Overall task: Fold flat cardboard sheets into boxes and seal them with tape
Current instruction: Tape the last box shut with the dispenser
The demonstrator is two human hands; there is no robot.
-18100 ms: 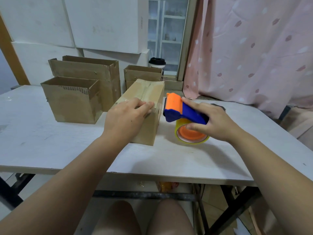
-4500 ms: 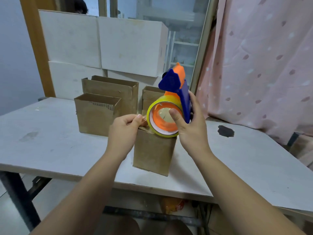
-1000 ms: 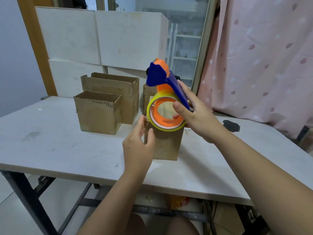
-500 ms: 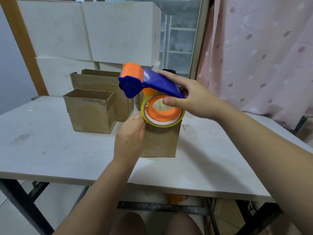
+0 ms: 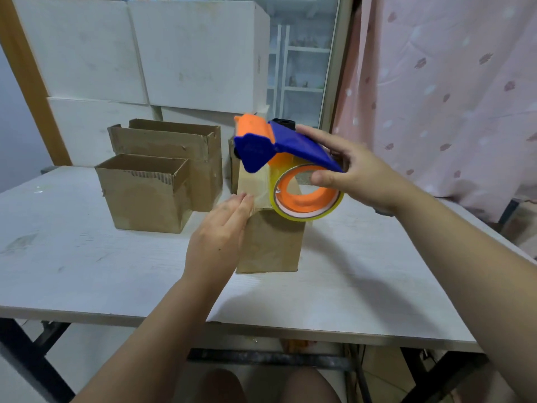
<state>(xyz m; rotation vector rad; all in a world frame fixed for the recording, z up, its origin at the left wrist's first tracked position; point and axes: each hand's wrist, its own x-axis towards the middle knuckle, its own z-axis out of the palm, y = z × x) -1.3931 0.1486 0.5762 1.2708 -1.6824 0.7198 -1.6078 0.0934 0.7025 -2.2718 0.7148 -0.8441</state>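
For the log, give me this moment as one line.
step: taping box | left hand: fingers flat on box's top edge | right hand: grips tape dispenser above box

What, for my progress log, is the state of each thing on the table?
taped box: upright, top flaps closed, tape strip across its top.
tape dispenser: lifted, tilted over that box's top.
left hand: fingers straight, pressing the box's top left edge.
right hand: grips the tape dispenser.
front open box: upright, top open.
rear open box: upright, top open.
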